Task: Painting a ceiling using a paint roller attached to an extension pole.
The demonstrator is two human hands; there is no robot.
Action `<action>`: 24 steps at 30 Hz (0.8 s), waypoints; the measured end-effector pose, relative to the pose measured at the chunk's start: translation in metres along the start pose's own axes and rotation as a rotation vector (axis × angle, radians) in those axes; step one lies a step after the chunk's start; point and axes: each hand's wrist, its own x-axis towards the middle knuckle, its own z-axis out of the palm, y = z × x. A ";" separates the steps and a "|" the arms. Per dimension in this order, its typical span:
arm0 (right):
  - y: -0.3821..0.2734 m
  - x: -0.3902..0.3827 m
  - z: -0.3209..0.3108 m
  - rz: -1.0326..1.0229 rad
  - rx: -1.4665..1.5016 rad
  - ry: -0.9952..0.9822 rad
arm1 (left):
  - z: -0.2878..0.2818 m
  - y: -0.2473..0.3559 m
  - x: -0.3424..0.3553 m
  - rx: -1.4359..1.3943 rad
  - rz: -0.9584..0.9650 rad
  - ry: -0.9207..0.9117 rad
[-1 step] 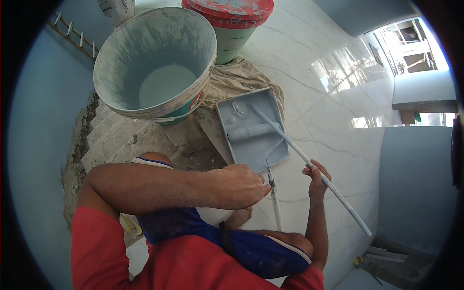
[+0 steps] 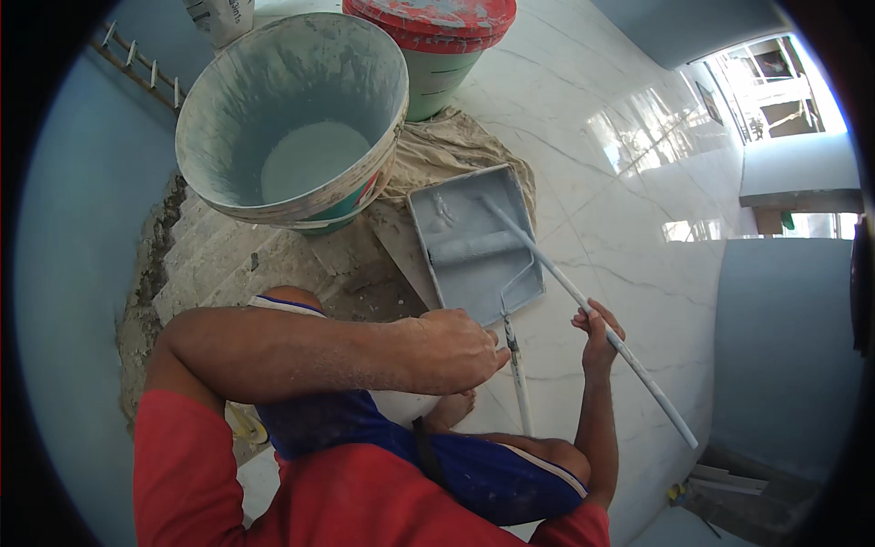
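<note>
My right hand (image 2: 599, 328) is closed around a long whitish stick (image 2: 652, 383), whose far end rests in the grey paint tray (image 2: 467, 211) at the centre. A roller (image 2: 469, 248) coated in pale grey paint lies in the tray, its white handle (image 2: 519, 392) pointing down toward me. My left hand (image 2: 456, 346) is curled beside that handle, knuckles up, index finger reaching toward it; whatever its fingers hold is hidden. Above left of the tray stands a large open bucket (image 2: 210, 128) with pale paint at its bottom.
A red-lidded green bucket (image 2: 442, 77) stands behind, by a crumpled drop cloth (image 2: 474, 146). A broken, dusty patch (image 2: 219, 255) borders the white tiled floor (image 2: 620, 273) at left. A ladder (image 2: 137, 59) is against the left wall. Boards (image 2: 729, 479) lie at lower right.
The stick in my right hand has shifted very slightly, its far end a little to the right within the tray. Otherwise the scene looks the same.
</note>
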 end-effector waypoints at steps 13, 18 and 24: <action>0.006 0.001 0.005 -0.017 0.027 0.083 | 0.002 0.001 0.001 0.010 0.034 0.032; 0.006 -0.006 0.000 0.008 -0.002 -0.050 | 0.000 0.001 0.003 -0.003 0.003 -0.012; 0.011 0.005 0.007 -0.002 0.041 0.067 | 0.003 0.004 0.005 0.009 0.027 0.020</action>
